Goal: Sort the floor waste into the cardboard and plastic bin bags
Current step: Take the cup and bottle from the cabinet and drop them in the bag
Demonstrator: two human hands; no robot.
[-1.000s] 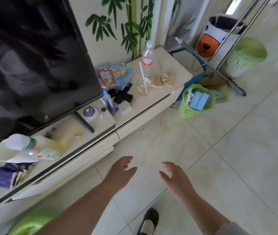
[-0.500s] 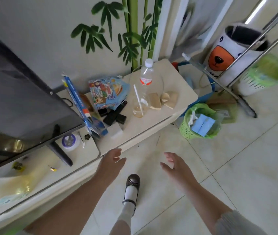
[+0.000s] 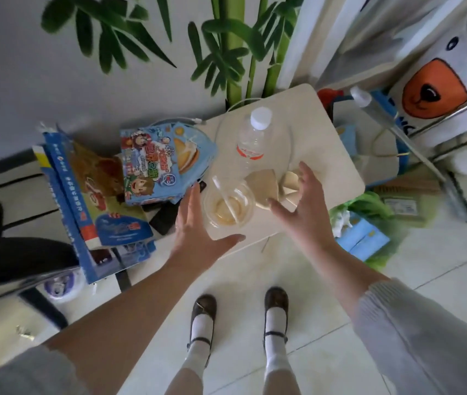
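I see a low cream cabinet top (image 3: 326, 143) against the wall. On it stands a clear plastic bottle (image 3: 251, 141) with a white cap, upright. Just in front of it sits a clear plastic cup (image 3: 229, 208) with a straw and a yellowish residue. Beside the cup lie beige cardboard pieces (image 3: 266, 186). To the left lie a blue cartoon snack bag (image 3: 161, 163) and a blue box (image 3: 90, 201), with dark flat objects (image 3: 164, 218) between them and the cup. The tiled floor (image 3: 426, 280) carries a green basket (image 3: 369, 212).

Grey sleeves (image 3: 414, 332), seemingly brown shoes (image 3: 276, 300)
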